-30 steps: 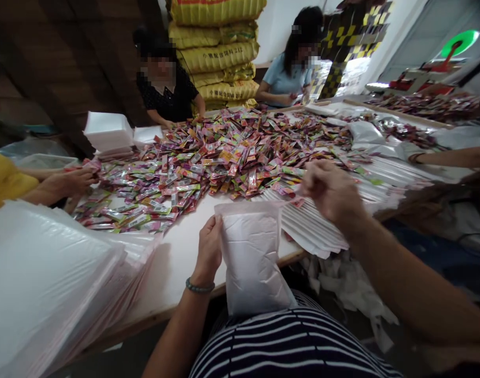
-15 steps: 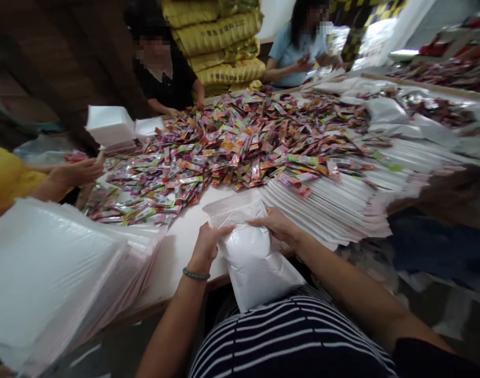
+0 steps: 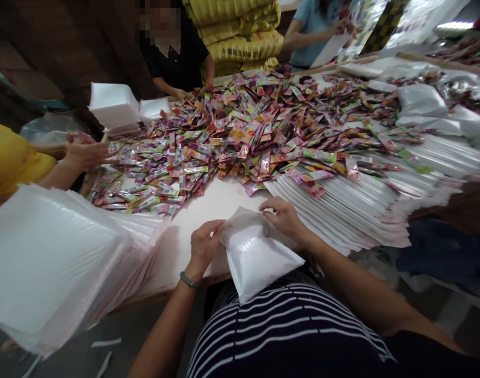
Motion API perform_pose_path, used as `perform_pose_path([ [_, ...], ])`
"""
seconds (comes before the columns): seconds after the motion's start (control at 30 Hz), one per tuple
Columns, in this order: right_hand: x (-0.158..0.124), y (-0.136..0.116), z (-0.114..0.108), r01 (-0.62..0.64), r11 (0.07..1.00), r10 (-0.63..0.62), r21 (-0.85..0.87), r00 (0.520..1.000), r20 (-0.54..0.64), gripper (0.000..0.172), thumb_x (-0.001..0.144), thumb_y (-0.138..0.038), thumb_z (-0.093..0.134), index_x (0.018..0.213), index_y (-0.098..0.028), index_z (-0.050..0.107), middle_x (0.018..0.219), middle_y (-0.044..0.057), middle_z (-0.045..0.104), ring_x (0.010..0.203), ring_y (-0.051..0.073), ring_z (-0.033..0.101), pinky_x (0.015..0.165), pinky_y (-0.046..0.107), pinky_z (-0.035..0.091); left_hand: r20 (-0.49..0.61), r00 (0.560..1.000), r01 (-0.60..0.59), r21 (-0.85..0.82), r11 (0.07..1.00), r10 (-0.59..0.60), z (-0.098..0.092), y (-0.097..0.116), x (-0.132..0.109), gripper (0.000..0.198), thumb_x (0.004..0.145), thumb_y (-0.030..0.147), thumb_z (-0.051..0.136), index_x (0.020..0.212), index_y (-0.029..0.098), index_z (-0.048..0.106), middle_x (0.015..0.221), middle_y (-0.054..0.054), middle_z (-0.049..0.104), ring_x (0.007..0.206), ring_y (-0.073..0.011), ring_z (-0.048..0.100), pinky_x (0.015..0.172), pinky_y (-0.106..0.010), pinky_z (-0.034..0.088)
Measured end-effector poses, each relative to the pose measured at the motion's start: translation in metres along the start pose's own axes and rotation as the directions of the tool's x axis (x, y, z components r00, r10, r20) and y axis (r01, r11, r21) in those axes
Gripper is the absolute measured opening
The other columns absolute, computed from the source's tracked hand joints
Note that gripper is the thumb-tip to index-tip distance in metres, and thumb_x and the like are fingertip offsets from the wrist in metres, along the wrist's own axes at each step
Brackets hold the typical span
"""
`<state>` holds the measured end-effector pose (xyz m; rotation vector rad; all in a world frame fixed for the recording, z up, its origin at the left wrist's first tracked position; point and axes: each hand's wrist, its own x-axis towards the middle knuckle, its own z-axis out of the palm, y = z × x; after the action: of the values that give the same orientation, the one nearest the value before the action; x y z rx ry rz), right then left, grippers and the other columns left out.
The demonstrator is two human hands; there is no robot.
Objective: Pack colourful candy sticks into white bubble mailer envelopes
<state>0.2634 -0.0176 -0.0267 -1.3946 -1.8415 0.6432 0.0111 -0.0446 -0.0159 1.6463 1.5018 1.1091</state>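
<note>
A white plastic bag (image 3: 259, 262) with a see-through top flap rests against my striped shirt at the table's front edge. My left hand (image 3: 205, 244) pinches the bag's upper left corner between thumb and fingers. At the upper right, my right hand (image 3: 285, 216) has its fingers curled and closed at the flap's corner. The bag looks filled out by something white; its contents are hidden. Just beyond lies a heap of small colourful sachets (image 3: 240, 136) on the white tabletop (image 3: 184, 247).
A tall stack of white bags (image 3: 54, 262) stands at the left. Fanned white bags (image 3: 334, 210) lie at the right. White paper blocks (image 3: 114, 105) sit at the back left. Co-workers are around the table, one in a yellow sleeve (image 3: 15, 157). Yellow sacks (image 3: 243, 47) are piled behind.
My hands have moved apart to the bag's top corners, and its flap now stands spread between them. The view has shifted slightly. A co-worker in light blue now holds up a white sheet.
</note>
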Motion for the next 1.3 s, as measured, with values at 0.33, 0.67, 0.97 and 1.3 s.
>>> perform_pose_path([
  [0.33, -0.022, 0.013, -0.027, -0.112, 0.992, 0.105, 0.054, 0.988, 0.117, 0.021, 0.077, -0.015, 0.050, 0.081, -0.020, 0.070, 0.079, 0.002, 0.072, 0.074, 0.016, 0.063, 0.069, 0.026, 0.044, 0.174, 0.914, -0.406, 0.427, 0.808, 0.368, 0.002, 0.004, 0.002, 0.053, 0.084, 0.025, 0.061, 0.135, 0.016, 0.050, 0.138, -0.017, 0.054, 0.126, -0.0290, 0.052, 0.104, -0.048, 0.044],
  [0.67, -0.032, 0.025, -0.023, -0.162, 0.985, 0.156, 0.049, 0.981, 0.114, 0.022, 0.076, -0.010, 0.049, 0.081, -0.018, 0.069, 0.083, 0.004, 0.073, 0.079, 0.019, 0.065, 0.075, 0.029, 0.047, 0.397, 0.779, -0.627, 0.501, 0.597, 0.485, 0.003, 0.004, 0.028, 0.026, 0.090, 0.011, 0.045, 0.097, 0.019, 0.069, 0.089, -0.008, 0.070, 0.085, -0.0215, 0.059, 0.077, -0.036, 0.052],
  [0.97, -0.034, 0.021, -0.024, -0.223, 0.961, 0.191, 0.162, 0.962, 0.193, 0.019, 0.077, -0.015, 0.051, 0.081, -0.020, 0.069, 0.089, 0.002, 0.073, 0.088, 0.019, 0.066, 0.082, 0.029, 0.048, 0.360, 0.760, -0.646, 0.504, 0.573, 0.540, -0.014, 0.013, 0.002, 0.023, 0.089, 0.009, 0.049, 0.100, 0.018, 0.067, 0.084, -0.006, 0.067, 0.081, -0.0190, 0.056, 0.074, -0.033, 0.051],
  [1.3, -0.028, 0.010, -0.010, 0.172, 0.969, -0.097, -0.178, 0.926, 0.365, 0.011, 0.083, -0.016, 0.061, 0.078, -0.019, 0.071, 0.098, 0.008, 0.073, 0.089, 0.020, 0.064, 0.083, 0.033, 0.047, 0.561, 0.661, -0.750, 0.519, 0.410, 0.499, -0.018, 0.004, -0.022, 0.022, 0.089, 0.006, 0.047, 0.099, 0.012, 0.066, 0.081, -0.008, 0.064, 0.076, -0.0204, 0.051, 0.069, -0.032, 0.050],
])
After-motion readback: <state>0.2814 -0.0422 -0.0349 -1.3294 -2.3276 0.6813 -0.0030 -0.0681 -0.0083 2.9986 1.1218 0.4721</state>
